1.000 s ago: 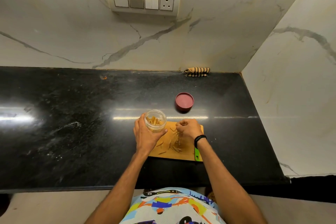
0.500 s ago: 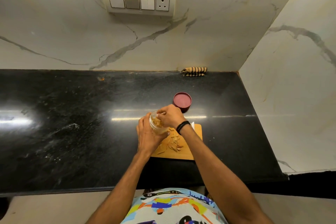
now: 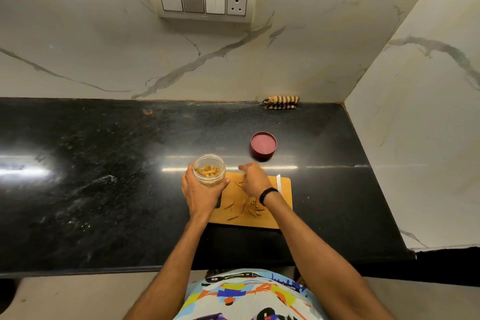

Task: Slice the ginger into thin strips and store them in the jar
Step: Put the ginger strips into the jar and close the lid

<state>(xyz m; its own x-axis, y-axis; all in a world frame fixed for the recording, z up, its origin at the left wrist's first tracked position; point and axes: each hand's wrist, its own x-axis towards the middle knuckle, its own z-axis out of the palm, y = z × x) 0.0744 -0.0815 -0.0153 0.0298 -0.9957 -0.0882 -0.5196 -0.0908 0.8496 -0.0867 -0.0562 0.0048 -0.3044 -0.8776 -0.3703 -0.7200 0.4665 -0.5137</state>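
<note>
Centre frame: the left hand (image 3: 201, 196) curls round the open, part-filled jar (image 3: 209, 178) at the left edge of the cutting board (image 3: 283, 206). The right hand (image 3: 254, 179) hovers above loose ginger strips (image 3: 250, 207); whether it holds any is unclear. Best to pinch small bundles, jar steadied.

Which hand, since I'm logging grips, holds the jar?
The left hand, wrapped round the jar; the right hand is over the ginger strips on the cutting board instead.
</note>
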